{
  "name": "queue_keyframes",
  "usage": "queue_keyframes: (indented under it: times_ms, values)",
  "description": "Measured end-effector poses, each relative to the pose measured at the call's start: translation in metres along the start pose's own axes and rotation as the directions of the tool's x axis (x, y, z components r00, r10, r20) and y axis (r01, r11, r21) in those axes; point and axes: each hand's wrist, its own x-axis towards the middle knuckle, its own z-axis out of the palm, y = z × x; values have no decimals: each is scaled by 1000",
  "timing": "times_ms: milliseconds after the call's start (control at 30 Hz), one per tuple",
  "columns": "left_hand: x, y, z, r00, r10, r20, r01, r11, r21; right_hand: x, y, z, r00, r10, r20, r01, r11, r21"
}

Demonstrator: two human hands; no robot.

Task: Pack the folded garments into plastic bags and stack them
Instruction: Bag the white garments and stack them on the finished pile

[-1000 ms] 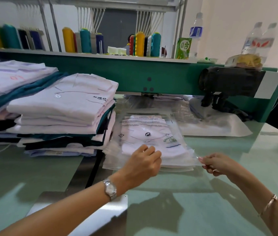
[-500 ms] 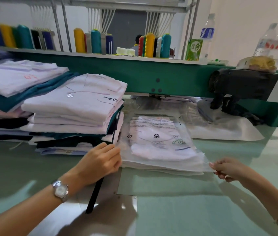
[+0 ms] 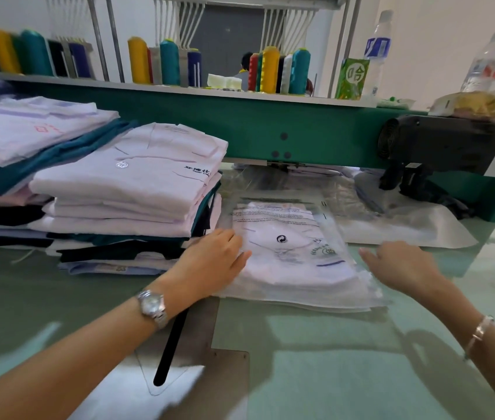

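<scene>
On the green tabletop (image 3: pixel 331 359), the left hand (image 3: pixel 213 262) lay open, its fingers flat against the left edge of the bagged garment (image 3: pixel 288 247). The right hand (image 3: pixel 401 265) was open too, fingers loose, at the bag's right edge. The bagged garment topped a low stack just right of the folded pile (image 3: pixel 131 183). Thread cones (image 3: pixel 270 68) lined the shelf behind.

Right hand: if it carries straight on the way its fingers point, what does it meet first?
The right hand points left towards the top bagged garment, so it would probably meet that bag's right edge first, almost at once. I cannot tell whether the fingertips already touch it.
</scene>
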Motion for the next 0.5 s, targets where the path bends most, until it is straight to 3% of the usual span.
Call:
queue_keyframes:
  times_ms: [67,133,233,367,500]
  values:
    - [26,4,8,985,-44,165,30,996,87,19,-19,1,999,-30,-12,31,995,90]
    - [50,-1,16,933,-176,314,120,975,189,39,-35,7,997,-69,17,66,985,158]
    - [67,-13,21,838,-300,455,225,951,212,62,-45,20,989,-67,132,42,982,185]
    - [73,-18,30,800,-324,505,248,945,215,76,-46,34,970,-42,240,-7,980,199]
    - [76,-18,40,823,-371,430,335,929,160,82,-46,41,970,-2,241,-56,971,234]
